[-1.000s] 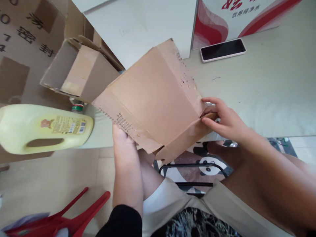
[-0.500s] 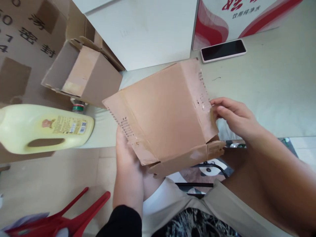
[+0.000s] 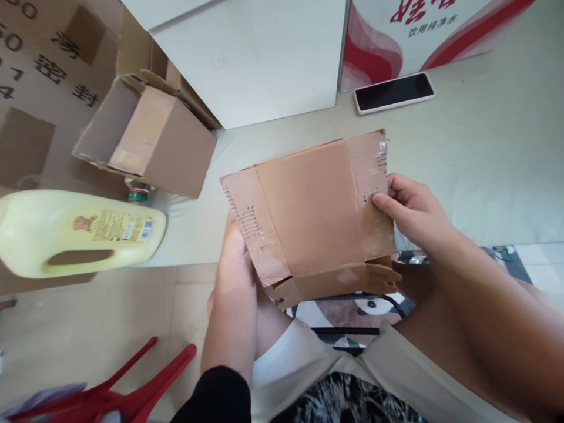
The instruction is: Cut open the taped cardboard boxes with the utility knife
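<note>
An unfolded cardboard box (image 3: 315,205) with side flaps, a torn perforated edge and a folded lower flap hangs tilted over my lap. My right hand (image 3: 408,205) pinches its right flap, with the thumb on the face and the fingers behind. On the other side, my left hand (image 3: 235,241) goes behind the left flap and holds the cardboard from the back. The fingers of that hand are hidden by the box.
A pale yellow jug (image 3: 83,235) lies on its side at the left, near an open carton (image 3: 176,141). Further back stand a white cabinet (image 3: 264,64) and a red-and-white box (image 3: 409,41), with a phone (image 3: 394,94) before it. A red stool (image 3: 145,382) is on the floor.
The cardboard has shifted right and tilted back, so its face looks shorter. My right thumb has moved from the flap's edge onto its face. My left hand has moved right with it.
</note>
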A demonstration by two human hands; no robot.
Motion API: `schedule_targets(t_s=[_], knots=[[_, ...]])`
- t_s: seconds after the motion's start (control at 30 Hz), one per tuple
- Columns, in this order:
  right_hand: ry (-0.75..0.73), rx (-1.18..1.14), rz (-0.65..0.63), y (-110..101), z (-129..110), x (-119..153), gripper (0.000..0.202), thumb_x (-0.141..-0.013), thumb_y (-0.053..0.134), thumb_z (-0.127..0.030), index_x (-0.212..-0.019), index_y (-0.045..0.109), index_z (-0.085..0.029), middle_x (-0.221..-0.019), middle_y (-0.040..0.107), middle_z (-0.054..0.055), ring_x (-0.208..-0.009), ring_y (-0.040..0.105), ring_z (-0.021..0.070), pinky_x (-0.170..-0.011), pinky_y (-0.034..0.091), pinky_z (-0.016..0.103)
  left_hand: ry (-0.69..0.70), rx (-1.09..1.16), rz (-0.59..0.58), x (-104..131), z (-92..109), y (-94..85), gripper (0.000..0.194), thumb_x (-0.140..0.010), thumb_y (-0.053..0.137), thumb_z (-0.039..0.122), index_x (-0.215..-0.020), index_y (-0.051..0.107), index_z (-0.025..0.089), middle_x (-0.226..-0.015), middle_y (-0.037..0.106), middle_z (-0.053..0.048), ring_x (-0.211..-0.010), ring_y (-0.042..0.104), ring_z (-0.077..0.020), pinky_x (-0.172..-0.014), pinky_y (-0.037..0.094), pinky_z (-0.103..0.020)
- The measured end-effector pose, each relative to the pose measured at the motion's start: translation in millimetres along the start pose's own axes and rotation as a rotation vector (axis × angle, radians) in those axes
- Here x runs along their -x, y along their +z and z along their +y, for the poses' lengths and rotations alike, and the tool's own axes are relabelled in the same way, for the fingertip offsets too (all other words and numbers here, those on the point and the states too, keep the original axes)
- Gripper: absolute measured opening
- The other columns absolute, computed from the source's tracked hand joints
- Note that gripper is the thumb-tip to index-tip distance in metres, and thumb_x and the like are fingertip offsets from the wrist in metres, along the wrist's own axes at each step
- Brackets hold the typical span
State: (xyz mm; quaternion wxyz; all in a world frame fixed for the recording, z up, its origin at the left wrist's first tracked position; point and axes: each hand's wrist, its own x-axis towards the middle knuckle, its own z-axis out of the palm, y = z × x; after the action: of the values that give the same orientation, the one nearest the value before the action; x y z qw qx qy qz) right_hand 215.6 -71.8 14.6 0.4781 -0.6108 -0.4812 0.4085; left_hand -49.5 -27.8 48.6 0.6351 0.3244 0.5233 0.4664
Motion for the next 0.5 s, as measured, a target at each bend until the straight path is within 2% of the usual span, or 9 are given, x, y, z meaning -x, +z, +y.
schedule_targets(t_s=[0.1,0.17,0.23,0.3,0.4,0.5], knots=[[-0.015,-0.011,0.030,-1.0,-1.1,0.5,0.029,-0.078,0.074,-0.045,-0.071,0.054,-0.024,-0.060,0.049,-0.004,-0.052,0.042,0.0120,-0.047,0.032,0.026,0.008,0.074,0.040,4.1,3.6,6.8,0.026,-0.082,0.075,0.043,-0.094,0.070,0.021,-0.084,0.078,0.001,-0.079,0.077,-0.0216,-0.074,0.062,-0.033],[-0.034,-0.002,0.019,-2.8,0.0,0.3,0.034,-0.080,0.073,-0.048,-0.067,0.052,-0.024,-0.061,0.048,-0.004,-0.054,0.042,0.0126,-0.049,0.034,0.026,-0.070,0.095,0.091,7.3,5.2,8.4,0.031,-0.082,0.074,0.049,-0.094,0.071,0.021,-0.080,0.077,0.001,-0.078,0.077,-0.0227,-0.075,0.063,-0.035],[-0.076,0.009,-0.011,-5.1,2.6,-0.7,0.038,-0.083,0.071,-0.052,-0.065,0.053,-0.024,-0.065,0.051,-0.002,-0.059,0.048,0.0148,-0.055,0.041,0.029,-0.125,0.111,0.121,9.6,5.3,7.3,0.038,-0.084,0.069,0.056,-0.096,0.072,0.021,-0.086,0.079,0.000,-0.083,0.078,-0.0244,-0.078,0.064,-0.037],[-0.132,0.015,-0.046,-6.9,5.9,-2.0,0.043,-0.085,0.069,-0.056,-0.060,0.056,-0.023,-0.077,0.060,0.002,-0.075,0.060,0.0194,-0.069,0.051,0.035,-0.108,0.130,0.116,11.2,4.2,4.9,0.040,-0.087,0.065,0.058,-0.100,0.073,0.021,-0.099,0.081,-0.002,-0.092,0.078,-0.0252,-0.084,0.064,-0.038],[-0.158,0.044,-0.103,-8.0,9.8,-2.6,0.051,-0.087,0.065,-0.062,-0.055,0.062,-0.022,-0.113,0.069,0.008,-0.107,0.066,0.0280,-0.093,0.055,0.044,-0.075,0.145,0.085,12.5,2.2,1.3,0.036,-0.088,0.066,0.053,-0.103,0.074,0.021,-0.106,0.081,-0.002,-0.097,0.077,-0.0246,-0.089,0.063,-0.037],[-0.138,0.096,-0.192,-7.4,10.5,-0.5,0.055,-0.087,0.061,-0.069,-0.062,0.072,-0.022,-0.133,0.066,0.009,-0.114,0.067,0.0316,-0.096,0.057,0.047,-0.106,0.146,0.102,14.4,1.7,-0.2,0.035,-0.085,0.068,0.052,-0.101,0.073,0.021,-0.102,0.080,0.000,-0.092,0.078,-0.0237,-0.088,0.063,-0.036]])
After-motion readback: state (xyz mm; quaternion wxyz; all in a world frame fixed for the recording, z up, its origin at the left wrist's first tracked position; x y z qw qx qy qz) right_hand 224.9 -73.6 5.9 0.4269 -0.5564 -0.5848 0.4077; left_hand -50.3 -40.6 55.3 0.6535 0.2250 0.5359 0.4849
